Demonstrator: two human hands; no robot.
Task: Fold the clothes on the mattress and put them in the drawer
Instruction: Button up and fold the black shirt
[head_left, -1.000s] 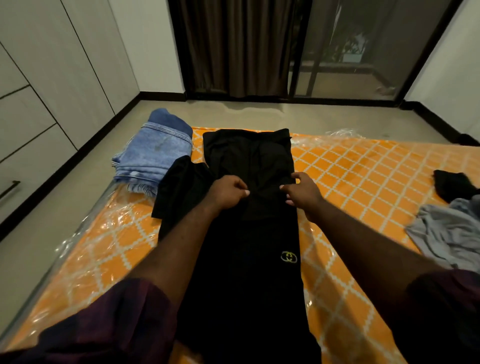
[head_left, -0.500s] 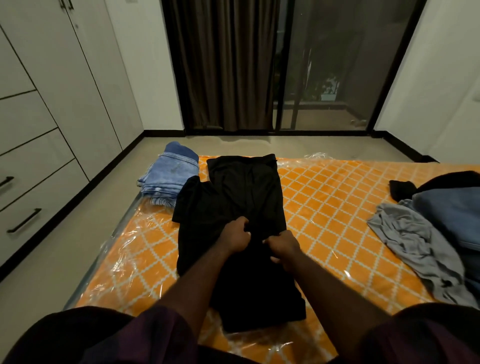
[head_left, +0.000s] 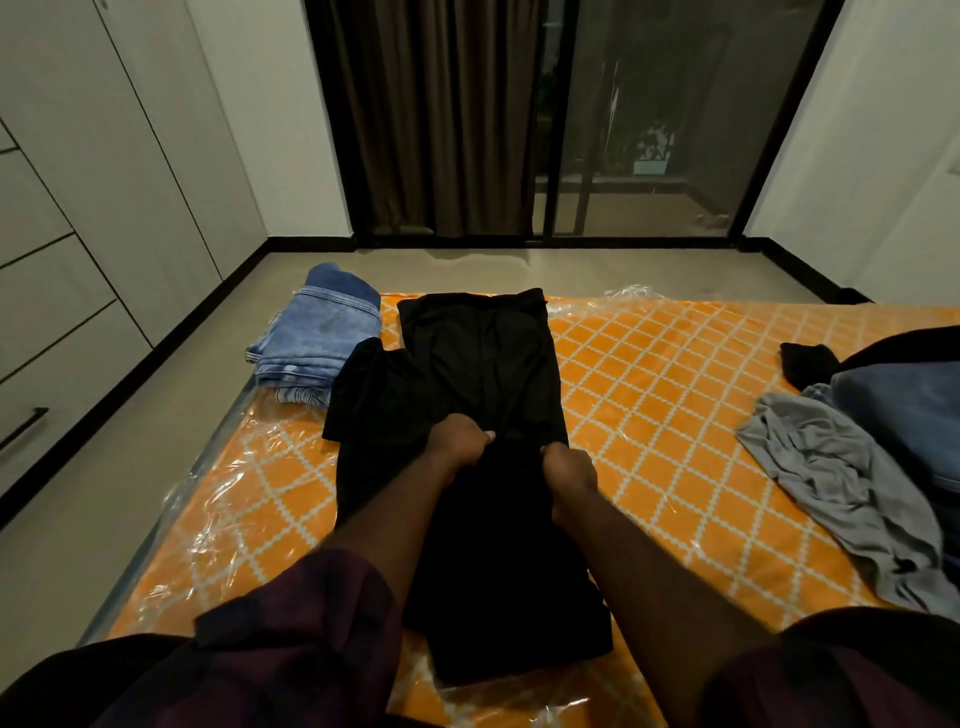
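Trousers, black ones (head_left: 478, 364), lie lengthwise down the middle of the mattress (head_left: 675, 374), their far end squared off near its far edge. The left hand (head_left: 460, 441) and right hand (head_left: 569, 467) sit side by side at about mid-length. Each grip is closed on a pinch of the cloth, I'd guess to fix the line where one half goes over the other.

The folded jeans (head_left: 322, 338) are stacked just beside them at the far left corner, seemingly done and waiting. A crumpled grey garment (head_left: 831, 478) and more clothes lie well apart on the right, not yet folded.

The mattress is orange with a white diamond pattern, wrapped in clear plastic and lying on the floor. White drawers (head_left: 47, 364) line the left wall, and a dark curtain (head_left: 431, 114) hangs by the glass door beyond.
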